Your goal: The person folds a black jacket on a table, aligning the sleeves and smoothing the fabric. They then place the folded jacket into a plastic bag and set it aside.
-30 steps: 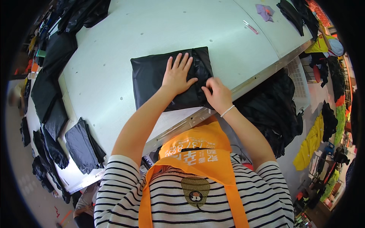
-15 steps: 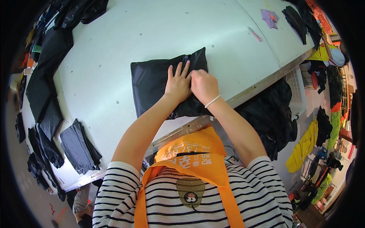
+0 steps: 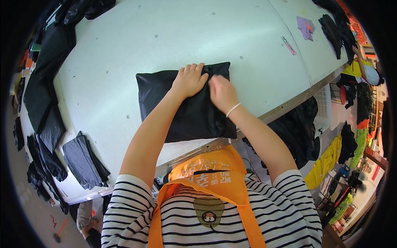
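A squarish black fabric pouch (image 3: 159, 99) lies at the near edge of the table. Its cloth is smooth and slightly shiny, and a long seam or zip line runs down near its right side. My left hand (image 3: 189, 80) rests over the far edge of the pouch, fingers bent around that edge and the thumb toward the seam. Close beside it, my right hand (image 3: 223, 93) is closed above the seam line, its fingertips smeared by motion. Whatever its fingers pinch is too small and hidden to make out.
The pale table (image 3: 107, 45) has a metal front edge. Folded black cloth (image 3: 84, 161) lies at the left, with long black fabric (image 3: 47, 78) beyond it. A small pink-handled tool (image 3: 288, 45) and a purple cloth (image 3: 305, 28) lie far right. Black fabric (image 3: 295, 128) hangs below the edge.
My left hand has gone from spread flat on the pouch to bent over its far edge. My right hand stays closed near the seam. The pouch has turned slightly.
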Tool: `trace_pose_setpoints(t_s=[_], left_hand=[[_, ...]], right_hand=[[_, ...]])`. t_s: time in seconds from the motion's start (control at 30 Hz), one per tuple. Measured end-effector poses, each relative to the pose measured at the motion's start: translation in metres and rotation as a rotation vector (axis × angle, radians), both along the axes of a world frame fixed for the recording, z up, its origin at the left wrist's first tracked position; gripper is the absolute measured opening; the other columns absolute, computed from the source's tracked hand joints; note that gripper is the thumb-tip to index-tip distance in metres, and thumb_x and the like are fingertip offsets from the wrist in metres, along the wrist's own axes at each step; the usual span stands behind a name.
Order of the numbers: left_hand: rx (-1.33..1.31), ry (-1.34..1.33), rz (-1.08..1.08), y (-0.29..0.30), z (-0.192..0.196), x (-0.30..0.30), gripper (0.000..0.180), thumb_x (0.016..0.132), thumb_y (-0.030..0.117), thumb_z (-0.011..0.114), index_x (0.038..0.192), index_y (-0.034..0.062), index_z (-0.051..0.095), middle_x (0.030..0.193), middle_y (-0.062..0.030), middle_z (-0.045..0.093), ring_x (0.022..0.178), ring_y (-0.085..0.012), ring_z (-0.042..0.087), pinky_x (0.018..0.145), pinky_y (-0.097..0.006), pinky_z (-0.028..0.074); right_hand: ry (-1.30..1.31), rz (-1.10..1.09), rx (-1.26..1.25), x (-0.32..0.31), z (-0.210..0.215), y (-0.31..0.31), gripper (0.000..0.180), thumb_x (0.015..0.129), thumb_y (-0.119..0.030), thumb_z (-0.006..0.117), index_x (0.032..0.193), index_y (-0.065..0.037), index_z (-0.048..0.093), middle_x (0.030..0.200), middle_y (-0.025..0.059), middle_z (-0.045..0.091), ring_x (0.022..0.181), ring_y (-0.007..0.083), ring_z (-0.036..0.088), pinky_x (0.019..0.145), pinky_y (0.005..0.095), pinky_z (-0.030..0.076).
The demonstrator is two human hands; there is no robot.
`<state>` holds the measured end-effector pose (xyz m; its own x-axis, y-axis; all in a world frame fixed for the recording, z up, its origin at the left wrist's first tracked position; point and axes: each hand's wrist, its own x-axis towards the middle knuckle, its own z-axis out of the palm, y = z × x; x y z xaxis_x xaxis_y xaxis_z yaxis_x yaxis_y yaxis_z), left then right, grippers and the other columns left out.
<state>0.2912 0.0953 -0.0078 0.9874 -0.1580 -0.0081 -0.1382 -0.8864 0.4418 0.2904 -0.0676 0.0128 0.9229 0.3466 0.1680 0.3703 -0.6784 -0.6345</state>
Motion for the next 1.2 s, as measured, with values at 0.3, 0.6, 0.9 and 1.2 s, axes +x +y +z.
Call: trace_pose_setpoints(t_s=[0.3, 0.6, 0.9, 1.2], left_hand=[[-0.115, 0.268, 0.173, -0.002, -0.010, 0.030, 0.035, 0.092, 0.036, 0.043, 0.106, 0.0126, 0.065, 0.104, -0.0088, 0.064, 0.100, -0.0303, 0.058, 0.085, -0.046, 0.044], [-0.192, 0.552, 0.318, -0.005, 0.000, 0.058, 0.035, 0.083, 0.046, 0.058, 0.093, 0.0135, 0.070, 0.092, -0.0063, 0.069, 0.093, -0.0251, 0.064, 0.082, -0.039, 0.045], [-0.073, 0.473, 0.342, -0.012, 0.002, 0.054, 0.037, 0.084, 0.046, 0.057, 0.094, 0.0125, 0.069, 0.093, -0.0073, 0.068, 0.093, -0.0259, 0.063, 0.083, -0.042, 0.045], [0.246, 0.133, 0.123, -0.021, 0.045, -0.012, 0.106, 0.066, 0.082, 0.053, 0.132, -0.0008, 0.045, 0.119, -0.0226, 0.057, 0.116, -0.0329, 0.053, 0.105, -0.054, 0.029]], right_hand=[[0.457, 0.009, 0.177, 0.053, -0.005, 0.007, 0.013, 0.089, -0.013, 0.059, 0.095, -0.001, 0.061, 0.062, 0.0154, 0.061, 0.049, 0.0285, 0.058, 0.049, 0.0371, 0.046], [0.355, -0.102, 0.350, 0.045, -0.016, 0.003, 0.013, 0.083, -0.012, 0.065, 0.079, 0.001, 0.063, 0.060, 0.0097, 0.062, 0.049, 0.0160, 0.057, 0.049, 0.0287, 0.045], [0.289, 0.021, 0.258, -0.050, 0.034, -0.047, 0.018, 0.080, -0.011, 0.068, 0.096, -0.005, 0.066, 0.078, 0.0085, 0.063, 0.059, 0.0194, 0.058, 0.053, 0.0295, 0.045], [0.082, -0.252, 0.107, -0.128, 0.005, -0.051, 0.075, 0.078, -0.018, 0.070, 0.140, -0.004, 0.030, 0.123, 0.0258, 0.043, 0.115, 0.0413, 0.042, 0.099, 0.0432, 0.034]])
